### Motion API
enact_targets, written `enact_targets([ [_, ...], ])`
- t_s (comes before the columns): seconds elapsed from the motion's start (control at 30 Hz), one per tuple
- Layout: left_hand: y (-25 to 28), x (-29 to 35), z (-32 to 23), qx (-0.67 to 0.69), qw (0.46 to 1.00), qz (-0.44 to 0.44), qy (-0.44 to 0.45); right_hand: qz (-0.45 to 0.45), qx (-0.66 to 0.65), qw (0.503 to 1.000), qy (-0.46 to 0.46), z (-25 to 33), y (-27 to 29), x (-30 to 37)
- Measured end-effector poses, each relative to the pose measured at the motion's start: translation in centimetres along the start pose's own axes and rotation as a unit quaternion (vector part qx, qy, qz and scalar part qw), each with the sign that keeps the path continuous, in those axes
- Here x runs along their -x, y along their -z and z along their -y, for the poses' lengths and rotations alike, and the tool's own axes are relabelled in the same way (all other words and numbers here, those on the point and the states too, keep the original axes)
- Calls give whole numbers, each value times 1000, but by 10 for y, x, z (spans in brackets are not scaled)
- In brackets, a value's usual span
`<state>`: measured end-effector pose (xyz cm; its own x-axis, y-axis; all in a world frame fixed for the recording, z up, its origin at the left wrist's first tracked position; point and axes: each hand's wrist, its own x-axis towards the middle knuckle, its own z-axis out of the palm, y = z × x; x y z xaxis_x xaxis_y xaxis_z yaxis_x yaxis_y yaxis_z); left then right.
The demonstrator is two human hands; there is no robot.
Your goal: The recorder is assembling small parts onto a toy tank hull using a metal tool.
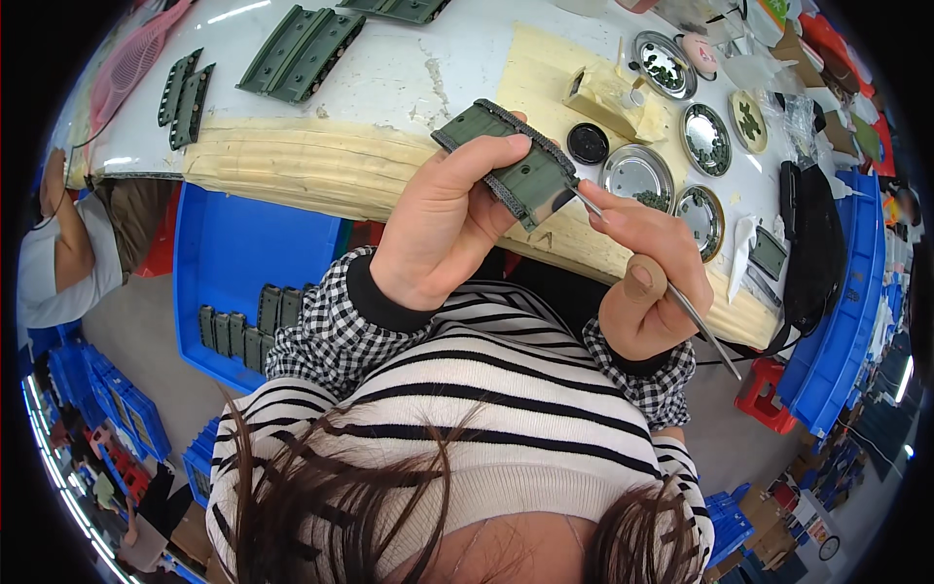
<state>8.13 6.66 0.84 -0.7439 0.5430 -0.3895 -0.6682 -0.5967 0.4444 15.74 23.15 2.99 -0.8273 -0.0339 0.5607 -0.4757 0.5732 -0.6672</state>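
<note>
Fingers of the left hand (438, 214) are closed around a green part (530, 182) with dark ridged strips, which I see tilted above the near edge of the bench (389, 83). From my remote view, the right hand (650, 268) pinches a slim metal tool (704, 330); whether its tip touches the part's right end, I cannot tell. Round metal dishes (630, 169) of small green pieces stand toward the bench's right edge.

White worktable (384, 92) before you, yellowish tape (292, 161) along its near edge; grey floor (146, 326) at your left and right; bright strip lights (74, 509), blue crates (107, 394) lower left.
</note>
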Motion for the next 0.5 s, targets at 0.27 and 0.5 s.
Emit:
enact_targets([
  [0.27,-2,-1,2,17,1000,-13,7,-4,-5,1000,17,-4,-1,3],
  [0.5,-4,1,0,26,999,-2,20,29,-15,998,59,-3,7,3],
])
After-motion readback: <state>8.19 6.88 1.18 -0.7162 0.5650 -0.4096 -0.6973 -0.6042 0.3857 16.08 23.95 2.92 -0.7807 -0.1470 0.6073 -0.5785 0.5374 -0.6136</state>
